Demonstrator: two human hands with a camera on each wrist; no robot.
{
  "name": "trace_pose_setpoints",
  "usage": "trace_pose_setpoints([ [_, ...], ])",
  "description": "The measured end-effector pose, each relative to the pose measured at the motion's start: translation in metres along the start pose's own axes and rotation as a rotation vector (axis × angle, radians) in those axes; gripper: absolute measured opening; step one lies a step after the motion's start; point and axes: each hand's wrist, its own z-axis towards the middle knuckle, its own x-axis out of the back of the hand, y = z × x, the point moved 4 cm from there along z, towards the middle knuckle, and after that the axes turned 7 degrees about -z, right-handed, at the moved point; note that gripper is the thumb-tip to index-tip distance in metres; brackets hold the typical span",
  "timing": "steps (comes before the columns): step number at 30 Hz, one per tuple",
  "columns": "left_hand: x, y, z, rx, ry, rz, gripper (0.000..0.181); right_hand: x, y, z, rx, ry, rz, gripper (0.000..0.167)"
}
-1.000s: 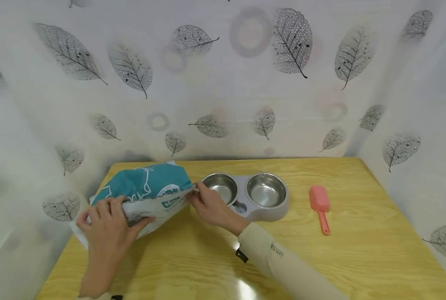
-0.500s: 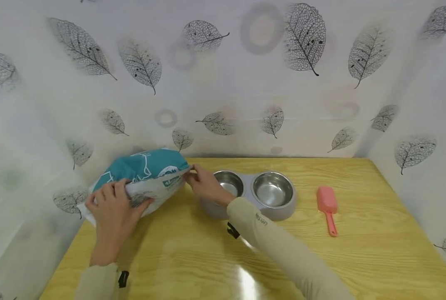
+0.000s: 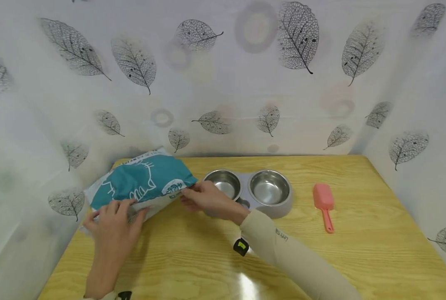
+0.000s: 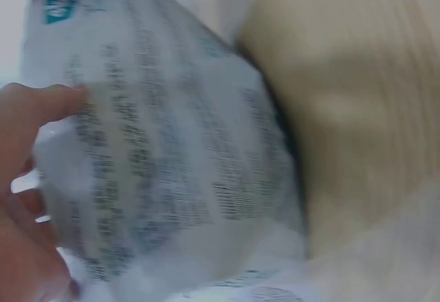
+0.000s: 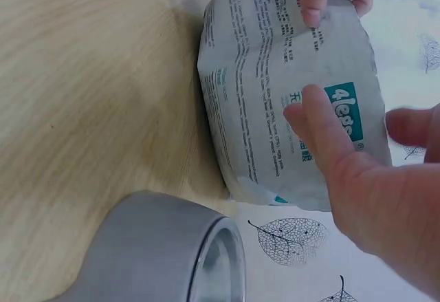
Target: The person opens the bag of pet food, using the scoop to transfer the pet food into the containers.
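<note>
Bag (image 3: 133, 181), teal and white, slants on the worktop's (image 3: 373, 250) left side in the head view — left grip (image 3: 112, 225) pinching its near edge, right grip (image 3: 208, 201) its corner, beside the twin-bowl stand (image 3: 271, 211). Left wrist view: thumb (image 4: 51, 104) against the printed white face. Right wrist view: right fingers (image 5: 323, 126) over that face, thumb at its edge — grip nearly closed.

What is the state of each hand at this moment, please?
Left hand: closed, gripping the teal-and-white bag by its edge.
Right hand: closed, pinching the same bag near its right corner.
</note>
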Motion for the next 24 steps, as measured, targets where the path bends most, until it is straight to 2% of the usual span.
trace_pose_setpoints([
  [4,0.009,0.017,0.000,0.032,-0.065,0.040,0.027,-0.001,0.000,-0.004,0.005,0.003,0.040,0.034],
  [9,0.016,0.033,-0.003,0.101,-0.227,0.052,0.029,-0.003,0.005,-0.002,0.012,0.066,0.046,0.030],
  [12,0.017,0.037,-0.003,0.137,-0.333,0.043,0.033,-0.003,0.008,-0.001,0.024,0.096,0.018,0.028],
  [16,0.016,0.035,0.002,0.239,-0.494,0.022,0.038,-0.004,0.012,-0.002,0.043,0.152,-0.067,0.028],
  [18,0.015,0.035,0.003,0.274,-0.550,0.025,0.038,-0.005,0.013,-0.002,0.046,0.178,-0.099,0.028],
  [20,0.013,0.035,0.004,0.271,-0.578,0.046,0.036,-0.007,0.015,-0.003,0.045,0.204,-0.126,0.028],
  [24,0.007,0.043,0.005,0.152,-0.528,0.084,0.027,-0.011,0.016,-0.003,0.041,0.260,-0.126,0.033],
])
